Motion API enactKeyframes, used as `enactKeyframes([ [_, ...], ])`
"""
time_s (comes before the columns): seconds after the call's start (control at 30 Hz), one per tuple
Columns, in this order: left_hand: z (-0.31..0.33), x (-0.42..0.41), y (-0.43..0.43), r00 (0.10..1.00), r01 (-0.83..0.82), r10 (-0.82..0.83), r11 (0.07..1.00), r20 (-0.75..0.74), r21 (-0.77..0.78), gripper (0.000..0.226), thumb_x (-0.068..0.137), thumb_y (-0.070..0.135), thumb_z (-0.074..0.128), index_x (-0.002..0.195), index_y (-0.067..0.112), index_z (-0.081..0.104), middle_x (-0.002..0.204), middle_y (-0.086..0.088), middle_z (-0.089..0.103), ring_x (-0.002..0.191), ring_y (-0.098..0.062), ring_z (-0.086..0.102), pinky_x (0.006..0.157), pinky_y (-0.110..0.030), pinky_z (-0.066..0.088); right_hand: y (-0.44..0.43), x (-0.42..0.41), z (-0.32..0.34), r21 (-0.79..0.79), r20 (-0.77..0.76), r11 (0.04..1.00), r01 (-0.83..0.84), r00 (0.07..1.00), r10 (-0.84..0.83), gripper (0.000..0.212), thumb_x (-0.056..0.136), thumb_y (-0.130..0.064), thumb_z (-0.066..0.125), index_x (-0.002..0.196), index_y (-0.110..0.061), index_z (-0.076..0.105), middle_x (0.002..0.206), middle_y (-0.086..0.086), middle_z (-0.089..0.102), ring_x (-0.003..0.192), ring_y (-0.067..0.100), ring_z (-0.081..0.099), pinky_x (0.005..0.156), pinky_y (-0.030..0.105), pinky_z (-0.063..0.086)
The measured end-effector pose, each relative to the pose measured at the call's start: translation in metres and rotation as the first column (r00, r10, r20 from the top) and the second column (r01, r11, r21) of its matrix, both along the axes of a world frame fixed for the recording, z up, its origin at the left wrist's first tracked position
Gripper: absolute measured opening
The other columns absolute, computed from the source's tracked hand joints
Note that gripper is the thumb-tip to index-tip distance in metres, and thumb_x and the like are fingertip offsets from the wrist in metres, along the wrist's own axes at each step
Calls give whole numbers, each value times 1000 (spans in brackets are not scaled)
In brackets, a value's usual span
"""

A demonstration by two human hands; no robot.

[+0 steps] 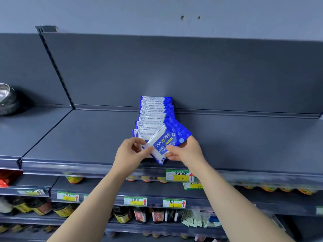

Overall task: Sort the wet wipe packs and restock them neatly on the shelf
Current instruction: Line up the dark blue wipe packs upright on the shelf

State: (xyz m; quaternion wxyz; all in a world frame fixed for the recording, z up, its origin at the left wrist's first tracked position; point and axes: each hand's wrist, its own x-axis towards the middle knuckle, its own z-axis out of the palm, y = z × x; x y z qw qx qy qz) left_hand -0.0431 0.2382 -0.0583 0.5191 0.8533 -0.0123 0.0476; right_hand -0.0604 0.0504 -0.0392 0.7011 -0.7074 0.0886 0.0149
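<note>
A row of several blue-and-white wet wipe packs (154,112) lies overlapping on the dark grey top shelf (87,135), running from the back panel toward the front. The frontmost pack (172,136), blue with "75%" printed on it, is tilted diagonally. My left hand (130,152) pinches its lower left white end. My right hand (186,151) grips its lower right edge, thumb across the front. Both hands are just above the shelf's front part.
A shiny metal bowl (7,100) sits on the shelf bay to the left. A green-yellow price tag (178,175) hangs on the shelf's front rail. Lower shelves hold dark jars (139,215) and sachets (199,220). A slotted upright (56,67) divides the bays.
</note>
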Motion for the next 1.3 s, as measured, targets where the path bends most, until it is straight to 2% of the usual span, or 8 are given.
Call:
enactKeyframes([
  [0.17, 0, 5, -7, 1000, -26, 25, 989, 4, 148, 51, 60, 35, 89, 89, 19, 51, 97, 2, 53, 72, -9, 55, 60, -21, 39, 0, 2, -1, -2, -48, 1000, 22, 999, -22, 33, 78, -20, 78, 101, -8, 58, 91, 11, 70, 71, 23, 71, 63, 33, 60],
  [0.27, 6, 10, 3, 999, 46, -44, 983, -15, 180, 46, 65, 26, 87, 92, 19, 51, 97, 5, 56, 76, -10, 56, 61, -22, 41, -17, 7, 2, -186, 97, 980, 76, 994, -58, 38, 80, -21, 76, 110, -23, 54, 93, 1, 68, 75, 16, 68, 59, 26, 54],
  [0.47, 16, 11, 9, 991, 88, -96, 991, 88, 98, 64, 72, 7, 80, 123, 26, 46, 108, 7, 56, 78, -8, 58, 68, -16, 49, -26, 8, -9, -576, 102, 817, -25, 990, 102, 18, 76, -18, 75, 72, -22, 58, 97, -5, 59, 75, 6, 62, 58, 21, 46],
  [0.67, -4, 2, 16, 1000, 21, -21, 994, -1, 107, 66, 76, 30, 79, 131, 21, 43, 129, 8, 48, 108, -10, 57, 86, -26, 51, -24, 4, -10, -532, -52, 825, -190, 980, 193, 21, 79, -36, 76, 88, -17, 71, 87, -6, 72, 74, 5, 67, 57, 21, 50],
  [0.8, -4, 3, 17, 996, 83, -84, 996, -29, -17, 68, 77, 19, 79, 134, 23, 42, 120, 8, 64, 99, -4, 65, 79, -22, 54, -11, 17, -6, -570, 56, 816, -92, 987, 151, 23, 77, -24, 78, 94, -13, 69, 91, -3, 71, 78, 11, 67, 62, 22, 53],
  [0.93, 4, 9, 12, 991, 134, -135, 990, -18, -44, 57, 84, 12, 71, 125, 36, 40, 111, 20, 63, 100, -1, 63, 66, -11, 51, -6, 34, -4, -613, 140, 790, 17, 986, 88, 49, 73, -24, 80, 110, -15, 49, 109, -2, 60, 92, 15, 59, 70, 25, 50],
  [1.07, 5, 6, 17, 958, 285, -278, 949, -70, 135, 53, 92, 19, 60, 128, 46, 32, 121, 11, 48, 108, -9, 54, 75, -18, 51, -7, 29, -13, -728, 85, 678, -102, 968, 237, 108, 70, -32, 82, 148, -38, 8, 139, 0, 28, 128, 16, 32, 105, 38, 40],
  [1.3, 10, 7, 22, 931, 319, -327, 945, -165, -71, 24, 100, 31, 46, 120, 40, 41, 122, 13, 60, 102, -7, 64, 88, -33, 56, -17, 28, -12, -606, -13, 748, -271, 943, 331, 110, 76, -44, 77, 152, -38, -3, 159, -15, -12, 147, 9, 5, 117, 38, 27],
])
